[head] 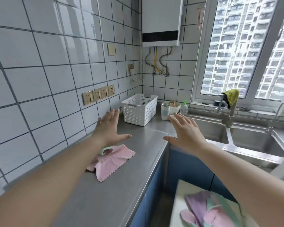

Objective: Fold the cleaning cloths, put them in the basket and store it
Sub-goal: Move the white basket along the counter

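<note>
A white perforated basket [139,109] stands in the back corner of the steel counter [115,190], and I see nothing inside it. Pink cleaning cloths [111,161] lie crumpled on the counter near the wall, with a green cloth edge showing among them. More pink and green cloths [208,210] lie blurred at the bottom right on a pale surface. My left hand [109,126] hovers open above the counter, between the pink cloths and the basket. My right hand [185,130] is stretched forward, fingers spread, to the right of the basket. Neither hand holds anything.
A white cup [165,111], a bowl [173,106] and a soap bottle [184,108] stand right of the basket. A double steel sink [252,141] with a faucet [226,110] lies to the right, a yellow-green rag [232,95] draped over it. Wall sockets [97,95] line the tiles.
</note>
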{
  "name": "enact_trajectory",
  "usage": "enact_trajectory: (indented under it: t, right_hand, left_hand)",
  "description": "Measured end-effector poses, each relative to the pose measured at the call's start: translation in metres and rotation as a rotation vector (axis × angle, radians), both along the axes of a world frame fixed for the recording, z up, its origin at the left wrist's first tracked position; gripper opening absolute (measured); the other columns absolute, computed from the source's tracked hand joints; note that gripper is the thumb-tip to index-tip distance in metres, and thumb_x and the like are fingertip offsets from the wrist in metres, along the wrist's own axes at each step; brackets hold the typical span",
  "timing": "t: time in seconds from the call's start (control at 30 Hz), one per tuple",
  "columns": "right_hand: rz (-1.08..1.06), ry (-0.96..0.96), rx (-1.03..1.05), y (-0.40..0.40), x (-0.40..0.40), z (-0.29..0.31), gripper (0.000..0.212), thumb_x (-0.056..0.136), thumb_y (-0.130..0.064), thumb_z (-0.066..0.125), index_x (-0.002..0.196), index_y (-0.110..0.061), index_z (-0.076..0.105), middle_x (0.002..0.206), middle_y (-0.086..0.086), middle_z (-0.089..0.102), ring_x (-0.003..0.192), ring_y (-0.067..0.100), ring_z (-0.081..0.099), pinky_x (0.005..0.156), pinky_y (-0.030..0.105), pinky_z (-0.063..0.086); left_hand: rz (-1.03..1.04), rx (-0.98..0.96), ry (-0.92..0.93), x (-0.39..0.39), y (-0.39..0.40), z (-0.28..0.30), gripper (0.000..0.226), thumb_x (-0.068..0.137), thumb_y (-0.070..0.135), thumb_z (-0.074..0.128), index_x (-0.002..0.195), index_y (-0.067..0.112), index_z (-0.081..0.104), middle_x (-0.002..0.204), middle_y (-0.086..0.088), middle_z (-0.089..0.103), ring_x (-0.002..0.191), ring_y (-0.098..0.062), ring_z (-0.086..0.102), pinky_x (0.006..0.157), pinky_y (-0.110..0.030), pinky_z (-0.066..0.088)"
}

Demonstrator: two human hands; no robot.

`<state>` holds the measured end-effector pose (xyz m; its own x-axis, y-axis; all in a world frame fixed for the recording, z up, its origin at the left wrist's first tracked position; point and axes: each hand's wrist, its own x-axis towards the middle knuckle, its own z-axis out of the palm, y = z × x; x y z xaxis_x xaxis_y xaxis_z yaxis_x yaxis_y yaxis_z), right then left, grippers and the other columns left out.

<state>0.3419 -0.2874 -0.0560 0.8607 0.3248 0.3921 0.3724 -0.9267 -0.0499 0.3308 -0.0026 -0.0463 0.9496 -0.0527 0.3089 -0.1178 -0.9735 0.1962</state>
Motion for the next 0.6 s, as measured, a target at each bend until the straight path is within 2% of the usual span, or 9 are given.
enact_trajectory:
  t: [0.13,0.27,0.4,0.53,0.6]
  right_hand:
    - [0.008,0.039,0.06,-0.006,0.051,0.006,0.081,0.084,-0.061,0.053,0.148,-0.025,0.02,0.155,0.002,0.024,0.142,0.023,0.022,0.115,0.042,0.022]
    - [-0.008,0.15,0.16,-0.007,0.1,0.009,0.079,0.083,-0.064,0.051,0.147,-0.027,0.024,0.15,-0.002,0.033,0.135,0.023,0.034,0.104,0.041,0.038]
    - [-0.042,0.262,0.267,-0.005,0.158,0.002,0.079,0.082,-0.067,0.049,0.147,-0.03,0.025,0.15,-0.003,0.033,0.136,0.02,0.032,0.101,0.04,0.038]
    - [-0.065,0.331,0.361,0.004,0.223,-0.002,0.079,0.081,-0.068,0.049,0.147,-0.03,0.026,0.15,0.002,0.034,0.133,0.025,0.037,0.102,0.04,0.041]
    - [-0.08,0.378,0.396,0.011,0.263,-0.005,0.079,0.082,-0.069,0.047,0.147,-0.029,0.027,0.148,0.004,0.038,0.129,0.027,0.042,0.095,0.039,0.045]
  left_hand:
    - [-0.019,-0.103,0.02,0.051,-0.009,0.006,0.11,0.078,0.059,0.062,0.15,0.014,-0.008,0.16,-0.006,-0.001,0.146,-0.021,-0.002,0.118,-0.04,0.005]
    - [-0.023,-0.312,0.029,0.103,-0.017,0.009,0.109,0.078,0.05,0.069,0.151,0.012,-0.003,0.158,-0.01,0.011,0.145,-0.025,0.012,0.116,-0.038,0.016]
    - [-0.034,-0.418,0.028,0.166,-0.021,0.003,0.104,0.078,0.043,0.071,0.15,0.011,0.003,0.155,-0.011,0.022,0.141,-0.025,0.023,0.111,-0.033,0.022]
    - [-0.016,-0.523,0.042,0.235,-0.015,-0.009,0.093,0.079,0.044,0.071,0.148,0.016,0.015,0.151,-0.009,0.03,0.137,-0.025,0.031,0.107,-0.035,0.028]
    - [0.004,-0.56,0.076,0.276,-0.007,-0.016,0.092,0.079,0.046,0.07,0.147,0.017,0.015,0.152,-0.008,0.03,0.137,-0.024,0.031,0.106,-0.035,0.028]
